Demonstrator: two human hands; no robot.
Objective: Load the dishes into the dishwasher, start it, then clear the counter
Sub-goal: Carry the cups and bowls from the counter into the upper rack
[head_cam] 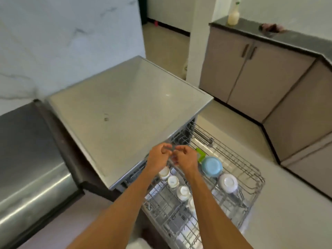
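1. Left grip (158,156) and right grip (186,158) meet with fingers curled above the pulled-out grey wire dishwasher rack (251,169); blur hides whether they pinch anything.
2. Upturned blue round bowl (212,166), white round bowl (228,183) and small white cups (172,181) sit in that rack.

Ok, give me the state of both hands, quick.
Left hand: fingers curled, above the rack; whether they hold anything cannot be told.
Right hand: fingers curled too; a hold cannot be told.
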